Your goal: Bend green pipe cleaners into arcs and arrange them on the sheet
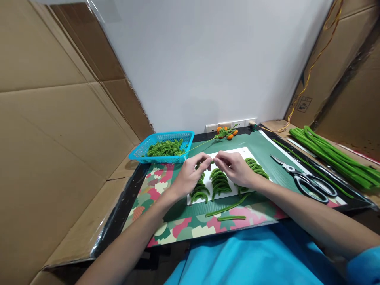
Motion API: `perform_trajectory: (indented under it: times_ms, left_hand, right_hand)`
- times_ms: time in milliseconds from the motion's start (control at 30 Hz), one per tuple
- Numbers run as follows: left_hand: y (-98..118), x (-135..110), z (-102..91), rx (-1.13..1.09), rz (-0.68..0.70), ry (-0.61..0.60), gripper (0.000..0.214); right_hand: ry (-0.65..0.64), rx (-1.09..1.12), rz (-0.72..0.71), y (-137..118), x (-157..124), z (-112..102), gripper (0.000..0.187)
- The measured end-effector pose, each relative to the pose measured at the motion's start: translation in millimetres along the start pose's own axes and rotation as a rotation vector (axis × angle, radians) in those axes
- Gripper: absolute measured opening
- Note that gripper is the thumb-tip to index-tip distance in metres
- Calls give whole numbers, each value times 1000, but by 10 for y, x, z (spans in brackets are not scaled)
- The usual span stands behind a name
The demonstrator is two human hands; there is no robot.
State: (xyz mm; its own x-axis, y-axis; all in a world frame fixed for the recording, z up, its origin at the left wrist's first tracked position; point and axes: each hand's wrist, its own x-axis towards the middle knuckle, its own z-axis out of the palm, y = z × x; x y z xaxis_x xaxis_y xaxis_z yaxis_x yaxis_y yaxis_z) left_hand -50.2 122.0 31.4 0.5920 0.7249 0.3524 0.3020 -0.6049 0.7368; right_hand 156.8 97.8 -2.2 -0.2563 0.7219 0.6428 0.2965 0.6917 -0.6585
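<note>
My left hand (190, 174) and right hand (234, 169) meet, fingertips pinched close on a small fuzzy green piece (213, 161), mostly hidden by my fingers. It is above a white rectangular sheet (242, 152) bearing rows of curved fuzzy green strips (220, 184). Two loose, narrow green strips (231, 218) lie nearer me on the table (181, 219). Black-handled metal scissors (310, 186) rest to the right; a blue plastic mesh basket (142, 155) of looped green pieces (165, 148) stands beyond my left hand.

Brown cardboard walls (44, 130), white panel (213, 59), wall sockets (238, 124), yellow cord (309, 74)
</note>
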Motion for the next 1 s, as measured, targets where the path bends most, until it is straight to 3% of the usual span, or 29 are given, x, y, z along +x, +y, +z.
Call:
perform_trajectory:
  times_ms: [167,267,367,467,600,700,800,900,1000]
  left_hand:
    - [16,21,-3,-438,-244,-156,44]
    - [24,8,-9,-586,-344,-206,38]
    - [44,-11,-8,-632,-332,-198,33]
    - [73,-27,-2,-523,-238,-165,32]
    - [81,-52,-20,-87,-1,-62,22]
    - [33,-67,-63,258,255,-20,15]
    - [-29,-76,-104,448,425,8,17]
    - [-45,-87,-103,434,420,36,16]
    - [-4,-90,-60,244,222,56,15]
  right_hand:
    - [9,-328,-296,89,-56,14,26]
    - [-18,-422,-353,95,-57,-14,26]
    - [-49,-428,-373,76,-49,-49,26]
    - [-67,-374,-341,55,-48,-60,26]
    - [-88,-200,-218,18,-32,-54,30]
    - [-121,25,-37,-22,10,-50,36]
    - [-193,283,151,-51,53,-38,45]
    - [-218,341,202,-53,63,-23,48]
    - [-139,93,65,-14,36,-26,41]
